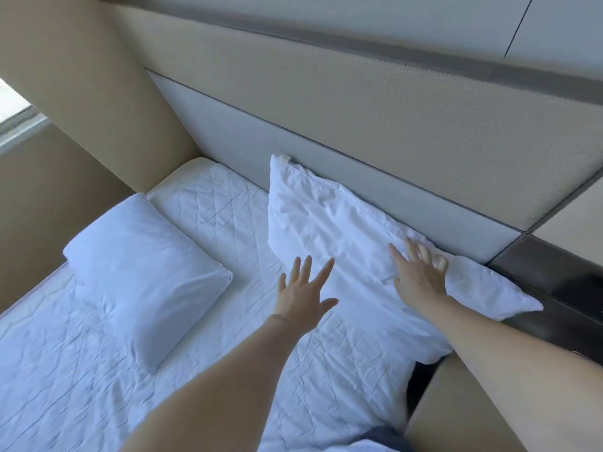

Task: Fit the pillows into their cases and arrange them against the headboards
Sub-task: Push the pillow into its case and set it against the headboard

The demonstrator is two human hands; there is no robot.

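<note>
Right hand (419, 275) lies flat and splayed on the cased pillow (342, 236) propped against the headboard (326, 177); left hand (305, 291) hovers open beside it, gripping nothing. Risk: the pillow's corner beyond the right fingers overhangs the bedside ledge (554, 282), so pressure may tip it off.

A bedroom, and by its fittings most likely a hotel room. A bed (98, 370) with a white quilted cover fills the lower part of the view, and two white pillows lie on it: one (143, 275) flat near the far side, the other (346, 243) leaning on the headboard (261, 138). The headboard is a long padded panel, pale and built into a beige textured wall panel (391, 102) with a dark trim strip above. A dark glossy ledge (561, 275) adjoins the headboard at the right. A window (16, 115) shows at the far left.
</note>
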